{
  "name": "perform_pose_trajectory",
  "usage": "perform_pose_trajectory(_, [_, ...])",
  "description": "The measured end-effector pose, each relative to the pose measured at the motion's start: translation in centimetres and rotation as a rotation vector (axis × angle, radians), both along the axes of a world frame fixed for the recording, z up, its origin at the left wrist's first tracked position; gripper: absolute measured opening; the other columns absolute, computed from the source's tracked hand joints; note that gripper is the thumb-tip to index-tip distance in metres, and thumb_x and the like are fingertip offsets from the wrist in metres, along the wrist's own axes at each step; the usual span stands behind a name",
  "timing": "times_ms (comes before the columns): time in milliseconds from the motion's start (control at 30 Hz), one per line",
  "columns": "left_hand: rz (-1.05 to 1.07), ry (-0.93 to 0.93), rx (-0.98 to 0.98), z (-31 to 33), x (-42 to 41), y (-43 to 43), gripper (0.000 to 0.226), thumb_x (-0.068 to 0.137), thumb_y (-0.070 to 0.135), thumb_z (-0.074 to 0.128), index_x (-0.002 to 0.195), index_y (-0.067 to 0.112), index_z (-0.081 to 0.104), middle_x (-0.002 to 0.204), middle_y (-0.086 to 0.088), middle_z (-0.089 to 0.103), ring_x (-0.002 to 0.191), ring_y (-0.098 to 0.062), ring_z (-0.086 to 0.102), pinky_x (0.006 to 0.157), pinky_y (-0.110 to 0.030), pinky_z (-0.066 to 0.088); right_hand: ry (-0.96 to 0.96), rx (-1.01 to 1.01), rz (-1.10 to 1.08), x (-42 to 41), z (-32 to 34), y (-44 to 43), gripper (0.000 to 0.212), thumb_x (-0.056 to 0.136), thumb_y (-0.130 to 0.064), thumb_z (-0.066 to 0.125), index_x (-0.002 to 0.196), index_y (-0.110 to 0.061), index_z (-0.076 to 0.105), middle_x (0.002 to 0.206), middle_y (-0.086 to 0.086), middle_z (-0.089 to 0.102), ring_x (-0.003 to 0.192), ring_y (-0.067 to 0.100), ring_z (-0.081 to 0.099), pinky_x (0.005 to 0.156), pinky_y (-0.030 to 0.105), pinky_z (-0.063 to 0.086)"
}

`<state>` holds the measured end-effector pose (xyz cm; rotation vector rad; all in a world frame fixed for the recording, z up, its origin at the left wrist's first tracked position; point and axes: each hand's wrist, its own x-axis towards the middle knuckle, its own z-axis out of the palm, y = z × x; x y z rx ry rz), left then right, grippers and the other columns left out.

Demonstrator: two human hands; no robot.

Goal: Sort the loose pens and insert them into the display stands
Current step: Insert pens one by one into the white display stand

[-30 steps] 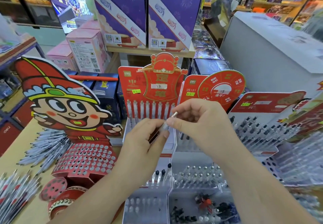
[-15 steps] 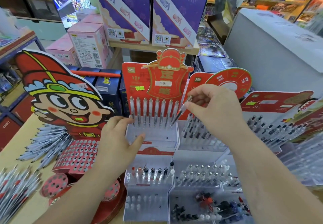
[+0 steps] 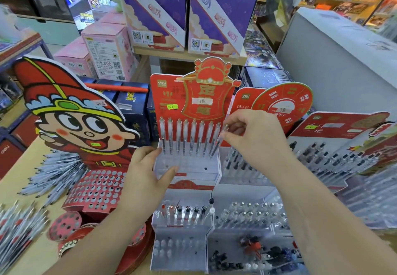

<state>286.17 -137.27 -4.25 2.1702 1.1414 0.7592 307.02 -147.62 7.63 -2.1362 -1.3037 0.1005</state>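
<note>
A red and clear pen display stand stands in the middle with a row of several clear pens upright in its back holes. My right hand pinches one more clear pen by its top, its tip down at the right end of that row. My left hand is at the stand's left front edge with fingers spread, thumb touching the clear tray. Loose pens lie in a pile on the left and another pile at the lower left.
A cartoon-figure stand with several holes sits on the left. More filled stands crowd the right, and lower tiers hold pens in front. Boxes and a grey carton rise behind.
My hands separated: the right one carried the pen up and back to the row's right end, while the left one let go and dropped to the stand's left front edge.
</note>
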Motion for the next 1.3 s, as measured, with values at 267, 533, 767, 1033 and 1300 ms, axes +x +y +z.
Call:
perform_pose_trajectory(267, [-0.002,-0.028,0.013,-0.3,0.1,-0.2,0.064,0.086,0.034,0.076,0.140,0.005,0.056,0.135,-0.001,0.050,0.118,0.003,0.033,0.105,-0.020,0.032,-0.006,-0.110,-0.030,-0.4,-0.5,1.1,0.014,0.080,-0.029,0.080,0.092,-0.033,0.074,0.074,-0.020,0.064,0.074,-0.001,0.062,0.069,0.028,0.055])
perform_pose_trajectory(533, [0.017,-0.042,0.006,-0.9,0.2,-0.2,0.066,0.086,0.034,0.077,0.141,0.005,0.055,0.129,0.010,0.043,0.117,0.006,0.033,0.105,-0.016,0.029,-0.050,-0.115,-0.050,-0.7,-0.7,0.9,0.014,0.084,-0.028,0.078,0.095,-0.032,0.070,0.077,-0.017,0.066,0.074,0.004,0.061,0.064,0.024,0.048])
perform_pose_trajectory(767, [0.009,-0.031,0.024,-0.8,0.3,-0.3,0.065,0.087,0.035,0.075,0.142,0.007,0.055,0.136,0.002,0.047,0.118,0.003,0.035,0.106,-0.019,0.032,-0.125,-0.133,-0.008,-0.9,-0.5,0.4,0.017,0.085,-0.034,0.074,0.100,-0.030,0.067,0.082,-0.014,0.068,0.078,0.011,0.064,0.066,0.027,0.051])
perform_pose_trajectory(1033, [0.045,0.041,0.113,0.1,-4.6,-2.4,0.036,0.093,0.033,0.070,0.126,0.019,0.064,0.118,0.012,0.050,0.104,0.011,0.043,0.089,-0.009,0.036,-0.258,0.245,0.108,-4.7,-1.9,-1.3,0.024,0.085,-0.038,0.075,0.101,-0.020,0.071,0.087,-0.008,0.070,0.084,0.015,0.062,0.075,0.028,0.049])
perform_pose_trajectory(1300, [0.164,0.167,0.031,-2.3,-15.4,-0.6,0.036,0.089,0.037,0.073,0.120,0.022,0.068,0.128,0.005,0.056,0.118,-0.018,0.056,0.095,-0.045,0.052,-0.278,0.243,0.249,-11.8,-5.5,1.3,0.027,0.083,-0.039,0.074,0.098,-0.017,0.072,0.088,-0.003,0.070,0.088,0.022,0.064,0.079,0.035,0.053])
